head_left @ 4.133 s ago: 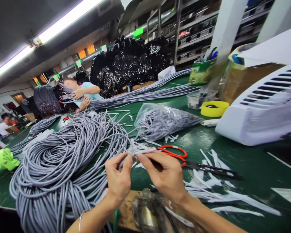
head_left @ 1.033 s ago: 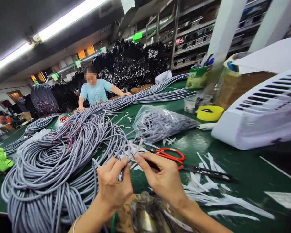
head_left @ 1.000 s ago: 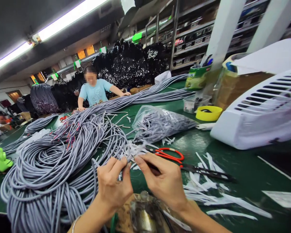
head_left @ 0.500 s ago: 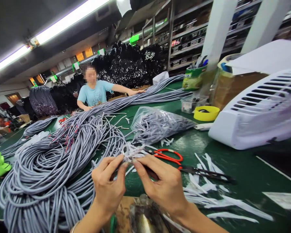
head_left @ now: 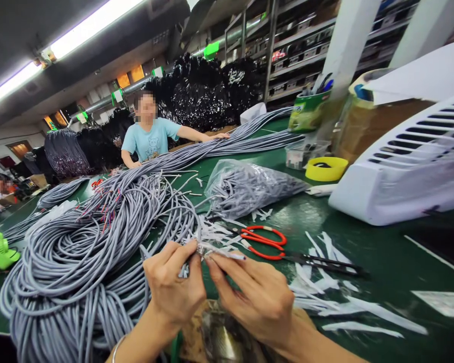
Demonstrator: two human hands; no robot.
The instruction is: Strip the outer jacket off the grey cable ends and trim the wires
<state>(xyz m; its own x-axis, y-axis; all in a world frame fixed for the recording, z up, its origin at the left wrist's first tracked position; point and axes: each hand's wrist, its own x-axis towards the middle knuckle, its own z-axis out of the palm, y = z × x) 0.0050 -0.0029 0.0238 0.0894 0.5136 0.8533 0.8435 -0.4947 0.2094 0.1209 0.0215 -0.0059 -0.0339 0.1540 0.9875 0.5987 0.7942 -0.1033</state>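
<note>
In front of me, my left hand [head_left: 176, 287] is closed in a pinch on a grey cable [head_left: 183, 271], part of which shows below the fingers. My right hand [head_left: 251, 292] pinches close beside it, thumb and index finger near the cable's whitish, frayed end [head_left: 206, 248]. A pale strand with a dark tip lies across the right index finger. Exactly what the right fingertips grip is hidden. Behind the fingers lie white scraps [head_left: 217, 232] and red-handled scissors [head_left: 265, 241].
Coiled grey cables [head_left: 83, 257] fill the left side. A clear bag of cut pieces [head_left: 245, 186] sits beyond my hands. To the right are black tweezers [head_left: 325, 263], white strips [head_left: 378, 315], yellow tape [head_left: 325, 169] and a white slatted appliance [head_left: 378, 196]. A co-worker [head_left: 151, 138] handles cables opposite.
My right hand has turned and shifted slightly, its fingers lower over the cable end. A pale strand now lies across the right index finger. The view has shifted a little.
</note>
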